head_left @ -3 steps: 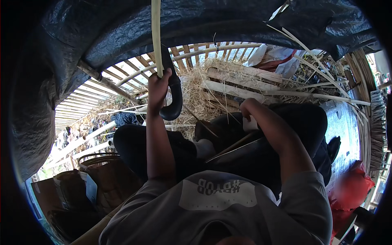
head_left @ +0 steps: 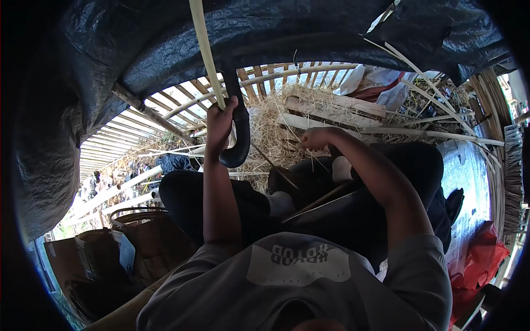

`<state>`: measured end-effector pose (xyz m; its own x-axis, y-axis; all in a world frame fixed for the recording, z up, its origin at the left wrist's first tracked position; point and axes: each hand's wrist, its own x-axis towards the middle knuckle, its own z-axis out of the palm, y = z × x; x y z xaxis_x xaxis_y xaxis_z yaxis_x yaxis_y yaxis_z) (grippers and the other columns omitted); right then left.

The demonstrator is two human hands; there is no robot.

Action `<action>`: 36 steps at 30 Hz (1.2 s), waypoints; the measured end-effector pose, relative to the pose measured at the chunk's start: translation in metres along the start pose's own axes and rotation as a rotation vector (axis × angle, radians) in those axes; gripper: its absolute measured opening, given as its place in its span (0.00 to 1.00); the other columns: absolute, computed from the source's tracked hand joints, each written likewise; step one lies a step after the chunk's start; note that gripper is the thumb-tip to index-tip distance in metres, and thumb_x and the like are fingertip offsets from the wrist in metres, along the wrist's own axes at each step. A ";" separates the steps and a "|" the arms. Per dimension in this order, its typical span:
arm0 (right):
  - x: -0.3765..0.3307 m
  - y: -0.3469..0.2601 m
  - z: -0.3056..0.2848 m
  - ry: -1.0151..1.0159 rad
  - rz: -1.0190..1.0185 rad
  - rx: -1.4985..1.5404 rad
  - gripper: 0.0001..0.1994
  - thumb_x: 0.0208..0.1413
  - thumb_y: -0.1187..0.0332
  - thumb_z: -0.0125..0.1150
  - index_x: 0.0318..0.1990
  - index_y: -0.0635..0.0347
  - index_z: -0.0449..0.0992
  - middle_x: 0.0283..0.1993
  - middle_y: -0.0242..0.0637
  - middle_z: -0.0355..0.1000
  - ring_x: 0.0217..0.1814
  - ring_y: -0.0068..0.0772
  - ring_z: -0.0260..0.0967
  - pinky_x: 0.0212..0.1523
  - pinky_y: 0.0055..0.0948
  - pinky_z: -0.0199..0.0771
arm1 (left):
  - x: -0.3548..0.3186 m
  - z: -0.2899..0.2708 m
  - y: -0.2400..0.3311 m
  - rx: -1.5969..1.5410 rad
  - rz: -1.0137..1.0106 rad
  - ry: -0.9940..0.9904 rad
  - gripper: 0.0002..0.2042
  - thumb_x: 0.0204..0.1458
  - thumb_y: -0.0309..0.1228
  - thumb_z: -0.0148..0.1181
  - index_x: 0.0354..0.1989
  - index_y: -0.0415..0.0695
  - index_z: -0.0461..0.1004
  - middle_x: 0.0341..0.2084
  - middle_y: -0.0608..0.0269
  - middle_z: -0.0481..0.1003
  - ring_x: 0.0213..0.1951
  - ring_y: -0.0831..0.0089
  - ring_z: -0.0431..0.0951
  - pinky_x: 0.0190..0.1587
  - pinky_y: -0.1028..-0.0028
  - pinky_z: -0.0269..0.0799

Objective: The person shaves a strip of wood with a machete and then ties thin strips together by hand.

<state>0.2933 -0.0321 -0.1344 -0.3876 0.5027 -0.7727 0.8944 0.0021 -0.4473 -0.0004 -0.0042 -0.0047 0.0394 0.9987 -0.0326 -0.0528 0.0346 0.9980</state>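
Note:
My left hand [head_left: 221,124] is closed around the lower end of a long pale bamboo strip [head_left: 205,52], which rises steeply past the top of the picture. Just right of that hand hangs a black pipe with a hooked lower end [head_left: 239,149]; whether the hand touches it cannot be made out. My right hand [head_left: 316,138] is closed, fingers pinched, over the heap of shavings [head_left: 259,129] in front of my legs. Thin slivers show close to its fingertips, but what it holds is too small to tell. A long thin dark piece [head_left: 320,203] lies slantwise across my lap.
Wooden slats [head_left: 331,107] lie among the shavings. Long bamboo pieces [head_left: 430,134] extend to the right. A slatted bamboo fence [head_left: 118,135] curves behind, under a dark tarp [head_left: 149,44]. Brown bags [head_left: 149,243] stand at left, a red plastic bag [head_left: 483,254] at right.
My right hand has moved left and slightly up, away from my foot toward the shavings. The strip in my left hand leans farther left at its top. The whole view has shifted slightly.

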 end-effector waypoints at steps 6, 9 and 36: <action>-0.106 -0.185 -0.057 0.199 -0.368 0.641 0.44 0.54 0.26 0.41 0.41 0.68 0.75 0.30 0.41 0.76 0.32 0.32 0.78 0.34 0.30 0.81 | -0.015 -0.007 0.007 -0.222 -0.061 -0.045 0.11 0.60 0.35 0.58 0.28 0.42 0.75 0.20 0.73 0.71 0.22 0.83 0.69 0.24 0.78 0.63; -0.134 -0.203 -0.052 0.162 -0.402 0.586 0.41 0.52 0.32 0.57 0.45 0.72 0.72 0.35 0.47 0.77 0.36 0.37 0.80 0.36 0.31 0.83 | -0.011 0.007 0.000 -0.225 -0.006 -0.102 0.13 0.60 0.38 0.58 0.26 0.44 0.73 0.19 0.71 0.72 0.21 0.81 0.71 0.24 0.78 0.65; -0.131 -0.185 -0.085 0.240 -0.570 1.245 0.15 0.57 0.69 0.65 0.46 0.67 0.70 0.42 0.46 0.75 0.49 0.41 0.78 0.37 0.37 0.84 | 0.002 -0.063 0.018 -0.031 0.230 -0.068 0.02 0.60 0.24 0.56 0.39 0.40 0.72 0.30 0.67 0.72 0.32 0.78 0.71 0.39 0.75 0.71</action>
<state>0.1976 -0.0244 0.0875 -0.4669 0.8277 -0.3114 -0.2064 -0.4444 -0.8717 -0.0646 0.0006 0.0100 0.0900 0.9756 0.2003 -0.0987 -0.1914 0.9765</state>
